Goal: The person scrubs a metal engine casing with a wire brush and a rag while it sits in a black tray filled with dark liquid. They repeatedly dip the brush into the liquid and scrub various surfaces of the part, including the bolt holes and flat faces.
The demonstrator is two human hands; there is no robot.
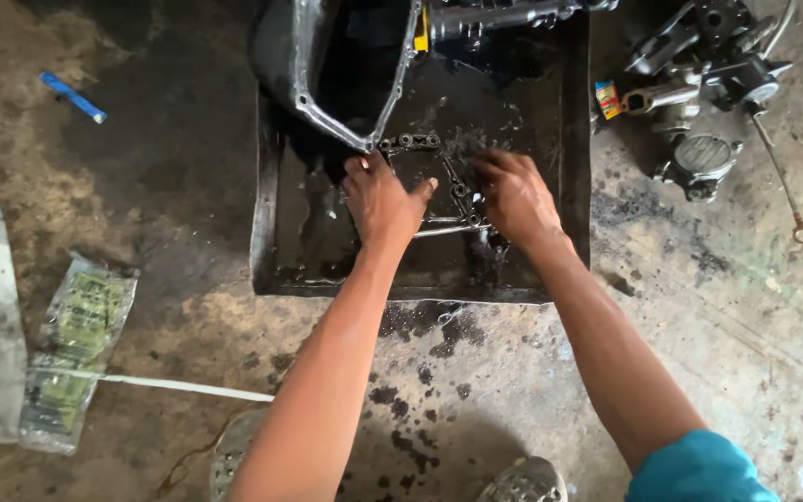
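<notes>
A black metal wash tray (271,214) with dark oily liquid lies on the concrete floor. In it lies a thin metal frame-like part with bolt holes (420,141). My left hand (383,197) presses on the left side of this part, fingers spread over it. My right hand (513,193) rests on its right side, fingers curled down onto it in the liquid. A large metal pan-shaped casing (309,74) leans in the tray's far left corner.
Greasy engine parts (704,84) and a long rod with a ring end (783,181) lie at right. A blue tool (72,97) lies at far left. Plastic bags (76,344) and a white strip (178,386) lie at left. Oil spots mark the floor.
</notes>
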